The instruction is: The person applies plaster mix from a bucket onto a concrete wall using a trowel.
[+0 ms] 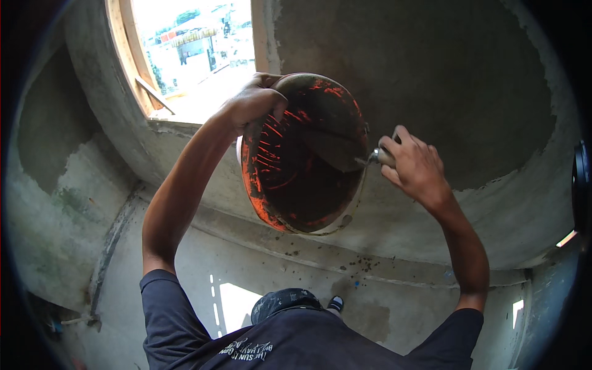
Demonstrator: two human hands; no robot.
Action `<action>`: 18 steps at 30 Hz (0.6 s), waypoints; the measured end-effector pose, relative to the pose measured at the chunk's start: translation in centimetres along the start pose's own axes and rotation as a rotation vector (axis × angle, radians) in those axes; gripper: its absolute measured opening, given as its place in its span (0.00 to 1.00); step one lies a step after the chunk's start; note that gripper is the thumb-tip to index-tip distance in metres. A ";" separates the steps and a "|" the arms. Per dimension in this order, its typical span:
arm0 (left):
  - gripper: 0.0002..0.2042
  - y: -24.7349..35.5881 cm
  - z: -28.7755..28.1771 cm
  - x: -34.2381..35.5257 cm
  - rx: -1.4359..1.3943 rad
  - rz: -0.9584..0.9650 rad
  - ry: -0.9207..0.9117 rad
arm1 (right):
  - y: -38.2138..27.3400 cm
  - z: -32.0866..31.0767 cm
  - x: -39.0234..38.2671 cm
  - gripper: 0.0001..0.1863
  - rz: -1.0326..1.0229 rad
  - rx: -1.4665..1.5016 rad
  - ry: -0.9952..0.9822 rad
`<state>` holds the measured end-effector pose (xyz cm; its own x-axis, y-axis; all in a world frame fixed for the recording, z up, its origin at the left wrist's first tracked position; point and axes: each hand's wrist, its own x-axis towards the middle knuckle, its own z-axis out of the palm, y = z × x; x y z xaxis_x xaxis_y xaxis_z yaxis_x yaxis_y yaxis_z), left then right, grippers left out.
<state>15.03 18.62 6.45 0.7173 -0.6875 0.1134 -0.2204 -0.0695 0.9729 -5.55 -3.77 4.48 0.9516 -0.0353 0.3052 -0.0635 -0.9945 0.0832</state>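
My left hand [262, 102] grips the upper left rim of a mortar-stained orange bucket [256, 200], which is raised and tilted so that its dark, streaked inside faces me. My right hand [413, 160] is at the bucket's right side, fingers wrapped round the handle of a trowel [333, 151], whose dark blade lies inside the bucket. How much mortar is in there I cannot tell.
The wall [431, 74] behind carries a dark patch of fresh plaster. A bright window [191, 61] with a wooden frame is at upper left. Below is a stained concrete floor [370, 308] with my sandalled foot [336, 303]; another wall [61, 185] stands left.
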 end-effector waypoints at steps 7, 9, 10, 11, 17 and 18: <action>0.28 -1.2 -0.8 0.7 -0.019 -0.033 -0.097 | -3.3 1.3 4.5 0.14 -0.087 -0.003 -0.072; 0.28 -0.9 -0.8 0.9 0.012 0.060 -0.184 | -4.1 2.3 5.2 0.14 -0.122 -0.050 -0.120; 0.28 -0.9 -0.9 0.9 0.017 0.057 -0.184 | -4.3 3.1 5.5 0.13 -0.160 -0.130 -0.080; 0.28 -0.8 -1.0 0.9 0.011 0.082 -0.199 | -4.3 3.9 5.3 0.13 -0.160 -0.124 -0.078; 0.27 -1.0 -2.0 1.4 0.091 0.215 -0.258 | -3.5 9.2 2.3 0.16 -0.423 -0.061 -0.020; 0.27 -0.8 -1.8 1.4 0.096 0.261 -0.282 | -3.4 9.3 2.2 0.16 -0.365 -0.069 -0.022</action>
<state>17.42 19.02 6.18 0.4221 -0.8618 0.2812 -0.4411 0.0757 0.8943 -0.46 -1.37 -3.93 0.9214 0.3181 0.2231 0.2623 -0.9329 0.2466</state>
